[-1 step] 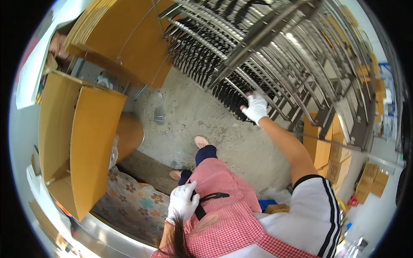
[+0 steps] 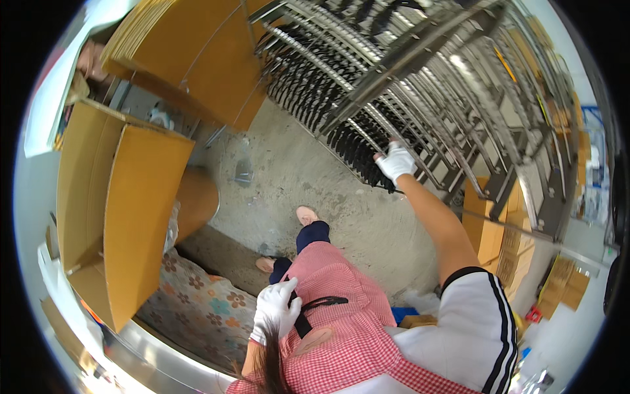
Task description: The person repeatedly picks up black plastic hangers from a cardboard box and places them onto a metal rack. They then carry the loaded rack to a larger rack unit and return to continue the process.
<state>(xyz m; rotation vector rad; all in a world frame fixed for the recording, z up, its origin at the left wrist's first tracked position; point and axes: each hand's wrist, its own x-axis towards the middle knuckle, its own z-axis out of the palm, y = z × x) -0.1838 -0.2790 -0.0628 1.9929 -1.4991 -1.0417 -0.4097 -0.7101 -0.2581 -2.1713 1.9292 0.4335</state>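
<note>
A tall metal rack (image 2: 420, 85) of thin silver rods fills the upper right of the view, its lower rows hung with many small black pieces (image 2: 354, 144). The person's right hand (image 2: 396, 161), in a white glove, reaches up and out to the rack's lower edge, fingers curled closed around something at the end of a row of those black pieces; what exactly it grips is too small to make out. The bare right forearm runs back down to a white sleeve with black stripes (image 2: 482, 328).

The left hand (image 2: 275, 308), also in a white glove, rests low against the person's body on a red-and-white checked apron (image 2: 341, 328). Its fingers are loosely bent and lie on a black strap (image 2: 315, 305) crossing the apron; whether they grip it cannot be told.

Below the apron, two feet in pale shoes (image 2: 306, 215) stand on a grey concrete floor (image 2: 302, 171). To the left stands an open brown cardboard box (image 2: 125, 203), with more flat cardboard (image 2: 190, 59) stacked above it. Just beside the box, lower left, lies a flower-patterned cloth (image 2: 197, 308). More cardboard boxes (image 2: 499, 236) are piled at the right, beyond the rack.
</note>
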